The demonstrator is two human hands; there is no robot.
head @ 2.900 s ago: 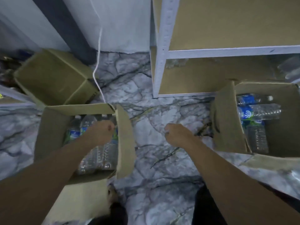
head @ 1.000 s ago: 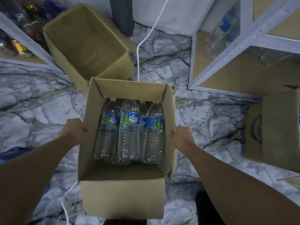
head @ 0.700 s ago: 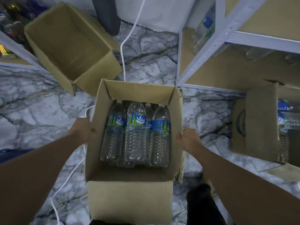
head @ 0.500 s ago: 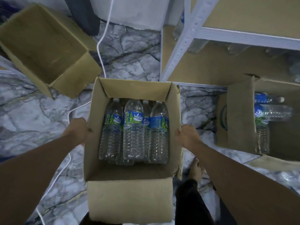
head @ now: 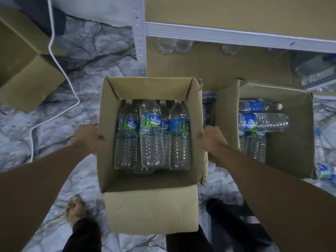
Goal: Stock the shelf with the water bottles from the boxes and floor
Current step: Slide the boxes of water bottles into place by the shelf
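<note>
I hold an open cardboard box (head: 151,210) in front of me, above the marble floor. Several clear water bottles (head: 151,135) with blue and green labels lie inside it. My left hand (head: 87,138) grips the box's left wall and my right hand (head: 211,140) grips its right wall. The white metal shelf (head: 236,36) stands just beyond, its brown bottom board holding a few bottles (head: 174,46) at the back. A second open box (head: 291,160) with several bottles (head: 261,122) sits on the floor at the right.
An empty cardboard box (head: 23,70) lies on its side at the far left. A white cable (head: 54,51) trails across the floor beside it. Loose bottles (head: 323,171) lie on the floor at the right edge. My feet (head: 75,210) stand below the held box.
I have carried the box of bottles to the right, up close to the shelf and beside the second box. Both hands keep their grip on its walls.
</note>
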